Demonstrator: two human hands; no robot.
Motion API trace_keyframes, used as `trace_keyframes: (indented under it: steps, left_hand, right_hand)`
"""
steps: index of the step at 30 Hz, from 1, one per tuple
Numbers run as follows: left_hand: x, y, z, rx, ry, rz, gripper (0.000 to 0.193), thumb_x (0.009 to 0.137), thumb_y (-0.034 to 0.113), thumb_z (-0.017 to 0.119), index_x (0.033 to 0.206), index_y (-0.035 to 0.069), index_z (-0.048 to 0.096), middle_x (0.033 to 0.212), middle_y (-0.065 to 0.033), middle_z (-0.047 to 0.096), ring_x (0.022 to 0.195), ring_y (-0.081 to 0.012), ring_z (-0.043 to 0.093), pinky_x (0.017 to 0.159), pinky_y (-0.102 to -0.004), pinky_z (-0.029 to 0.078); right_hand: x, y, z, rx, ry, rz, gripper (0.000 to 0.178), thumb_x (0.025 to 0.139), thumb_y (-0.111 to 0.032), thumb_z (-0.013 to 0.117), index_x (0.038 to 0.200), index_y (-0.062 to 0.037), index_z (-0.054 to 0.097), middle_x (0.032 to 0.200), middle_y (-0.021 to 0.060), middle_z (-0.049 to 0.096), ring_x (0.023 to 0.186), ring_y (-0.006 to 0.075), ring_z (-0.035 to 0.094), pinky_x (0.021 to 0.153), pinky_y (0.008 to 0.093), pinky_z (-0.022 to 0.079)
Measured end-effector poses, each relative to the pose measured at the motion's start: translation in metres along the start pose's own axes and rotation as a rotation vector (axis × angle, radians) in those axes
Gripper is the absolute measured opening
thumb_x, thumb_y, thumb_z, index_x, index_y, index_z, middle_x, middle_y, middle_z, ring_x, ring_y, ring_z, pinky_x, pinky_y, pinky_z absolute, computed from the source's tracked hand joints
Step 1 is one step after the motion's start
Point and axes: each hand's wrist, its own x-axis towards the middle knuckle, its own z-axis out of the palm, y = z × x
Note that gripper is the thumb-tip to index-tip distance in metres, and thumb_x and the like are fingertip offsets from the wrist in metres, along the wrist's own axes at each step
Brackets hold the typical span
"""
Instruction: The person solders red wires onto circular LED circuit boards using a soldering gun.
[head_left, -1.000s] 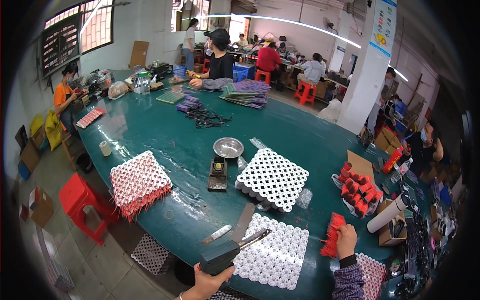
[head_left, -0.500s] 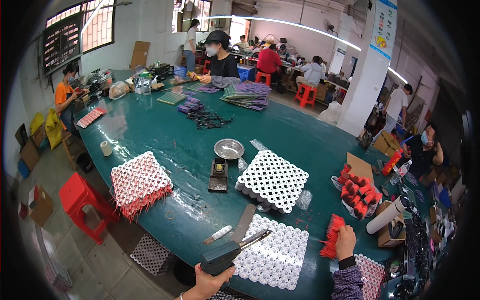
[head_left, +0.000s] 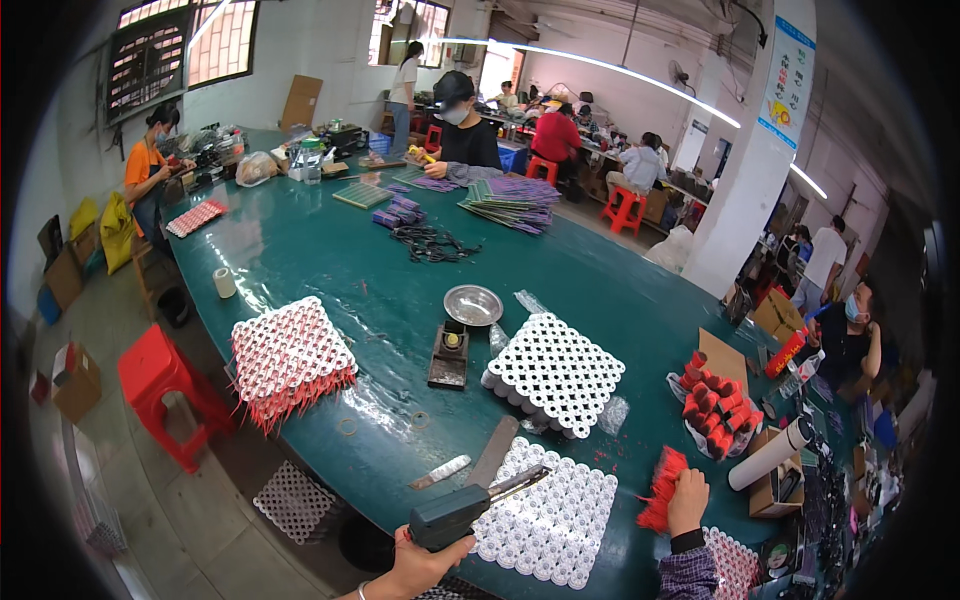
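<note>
So, left hand [head_left: 425, 566] is wrapped around the handle of the green pistol-shaped tool [head_left: 448, 517], nose angled up and right, probably so the tip reaches over the work with the knuckles kept off it. Tip sits above the near white panel [head_left: 552, 535], a flat grid of round cells at the table's near edge; can't tell if it touches. Right hand [head_left: 688, 500] grips the red strand bundle [head_left: 662, 488] at one side, loose ends fanning left toward the panel, likely so single strands are easy to pick out. Panel lies flat between both hands, which looks like the handiest spot for either. Just beyond it, the grey flat bar [head_left: 494, 452] and the pale stick [head_left: 440, 472] lie left of centre, within easy left-hand reach I'd guess. Farther out, the white panel stack [head_left: 555, 370] stands ahead, and the red-fringed stack [head_left: 290, 352] sits off to the left, apart from it, presumably to keep the two kinds from mixing. Between them: metal dish [head_left: 473, 305] behind a dark box [head_left: 449, 358]. Red rolls [head_left: 718, 410] are heaped right, beyond the bundle. Across the green table [head_left: 390, 290], a masked co-worker [head_left: 468, 145] handles something yellow.
</note>
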Motion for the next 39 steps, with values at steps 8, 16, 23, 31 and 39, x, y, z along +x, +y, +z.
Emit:
trace_keyframes:
  steps: [8,16,23,31,39]
  left_hand:
    - [-0.002,0.007,0.001,-0.052,-0.016,0.033,0.023,0.085,0.003,0.078,0.104,-0.004,0.067,0.078,-0.0053,0.067,0.060,-0.0100,0.060,0.053,-0.0243,0.048]
    - [-0.005,0.008,-0.003,-0.063,-0.028,0.025,0.021,0.086,0.002,0.077,0.103,-0.003,0.068,0.074,-0.0039,0.066,0.059,-0.0090,0.059,0.053,-0.0236,0.048]
    - [-0.006,0.006,-0.009,-0.041,-0.057,0.028,0.020,0.086,0.001,0.076,0.103,-0.004,0.068,0.075,-0.0041,0.067,0.059,-0.0090,0.059,0.053,-0.0243,0.048]
    - [-0.011,0.007,-0.009,-0.017,-0.085,0.041,0.020,0.086,0.002,0.077,0.104,-0.002,0.068,0.075,-0.0043,0.067,0.059,-0.0091,0.059,0.053,-0.0242,0.048]
    - [-0.020,0.016,-0.012,-0.017,-0.091,0.060,0.022,0.085,0.002,0.077,0.105,-0.002,0.068,0.075,-0.0046,0.067,0.059,-0.0088,0.059,0.053,-0.0236,0.048]
  right_hand:
    - [-0.002,0.006,0.001,-0.005,0.034,-0.012,0.004,0.085,-0.007,0.063,0.088,-0.0075,0.062,0.088,0.0091,0.058,0.090,0.0302,0.057,0.076,0.0431,0.041]
    - [0.003,0.010,-0.012,-0.016,0.055,-0.084,0.004,0.082,-0.007,0.066,0.085,-0.0085,0.068,0.082,0.0084,0.059,0.084,0.0297,0.059,0.073,0.0420,0.043]
    - [0.010,-0.021,-0.085,-0.091,0.071,-0.154,0.007,0.076,-0.004,0.060,0.080,-0.0076,0.064,0.080,0.0076,0.056,0.085,0.0265,0.057,0.074,0.0401,0.042]
    - [-0.011,-0.056,-0.132,-0.454,-0.380,-0.444,0.009,0.076,-0.016,0.066,0.071,-0.0126,0.072,0.075,0.0053,0.066,0.079,0.0234,0.064,0.076,0.0447,0.038]
    - [-0.035,-0.085,-0.095,-0.491,-0.617,-0.594,0.016,0.081,-0.017,0.063,0.074,-0.0149,0.077,0.078,0.0078,0.069,0.083,0.0273,0.066,0.081,0.0499,0.040]
